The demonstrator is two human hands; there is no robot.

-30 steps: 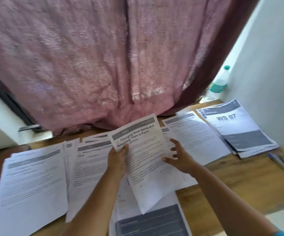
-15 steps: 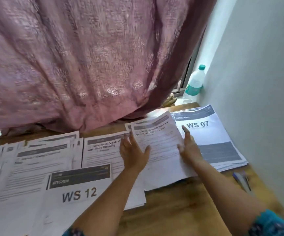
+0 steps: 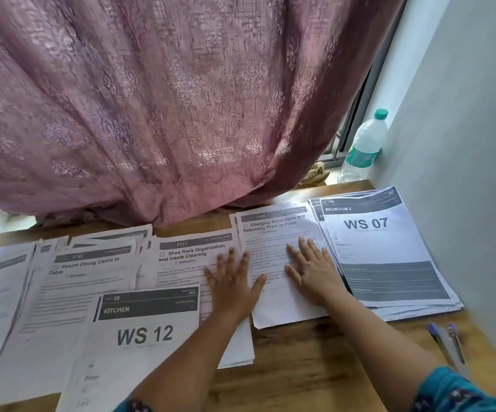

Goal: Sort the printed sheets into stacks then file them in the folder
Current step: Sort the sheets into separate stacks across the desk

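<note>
Nearest the camera, two pens (image 3: 449, 343) lie on the tabletop (image 3: 315, 367) at the right edge, just beside the lowest corner of a thick stack topped by the "WS 07" sheet (image 3: 374, 248). A sleeve brushing past could roll them off or nudge that stack askew. On the near left, the "WS 12" sheet (image 3: 139, 337) overlaps the piles behind it, so one careless pull there may drag neighbours along.

In the middle, both hands lie flat with fingers spread, gripping nothing. The left hand (image 3: 235, 281) presses across the seam between the "Shoe Rack" sheet (image 3: 187, 257) and the "Charging Small Items" sheet (image 3: 273, 233); the right hand (image 3: 315, 269) rests on the latter alone. Because the left palm bridges two piles, sliding it away could likely shift one sheet onto the wrong stack. The stacks lie touching or overlapping, so categories may blur.

Farther back, a water bottle (image 3: 362, 147) stands on the sill; tipped, it could wet the paper. The curtain (image 3: 166, 114) hangs over the rear edge. No folder is in view.
</note>
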